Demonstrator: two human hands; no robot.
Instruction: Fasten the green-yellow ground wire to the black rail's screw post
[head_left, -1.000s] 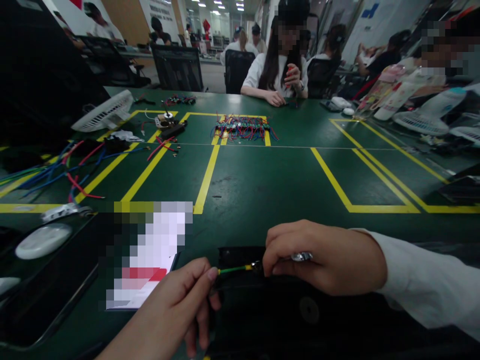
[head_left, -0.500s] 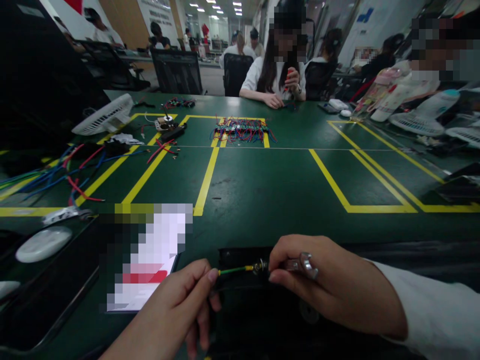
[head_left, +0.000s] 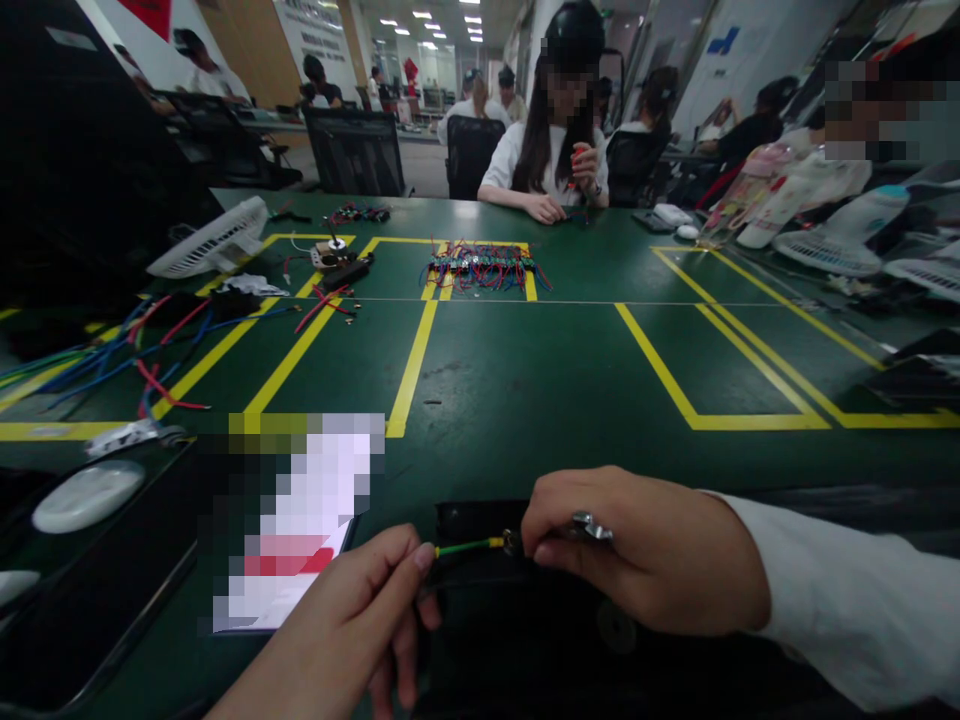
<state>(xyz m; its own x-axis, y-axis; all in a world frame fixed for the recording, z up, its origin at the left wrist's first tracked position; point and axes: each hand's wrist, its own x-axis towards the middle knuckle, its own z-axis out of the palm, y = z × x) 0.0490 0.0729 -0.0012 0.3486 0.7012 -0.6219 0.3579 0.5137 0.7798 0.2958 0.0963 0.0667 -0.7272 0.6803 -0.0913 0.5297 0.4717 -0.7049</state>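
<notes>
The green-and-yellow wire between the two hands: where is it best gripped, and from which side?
Grip the green-and-yellow wire on its insulated stretch near the left hand, coming from the left along its length. It lies roughly level and taut over the black case, and its far end with the metal terminal is already taken by the right hand.

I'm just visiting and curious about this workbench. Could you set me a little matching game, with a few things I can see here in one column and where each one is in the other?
Things:
1. green-yellow wire
2. small metal tool
3. white fan
4. bundle of red and blue wires

Places:
A. far middle of the green table, on a yellow line
B. lying at the table's far left
C. pinched in the left hand
D. gripped in the right hand

Pairs: 1-C, 2-D, 3-B, 4-A
</notes>
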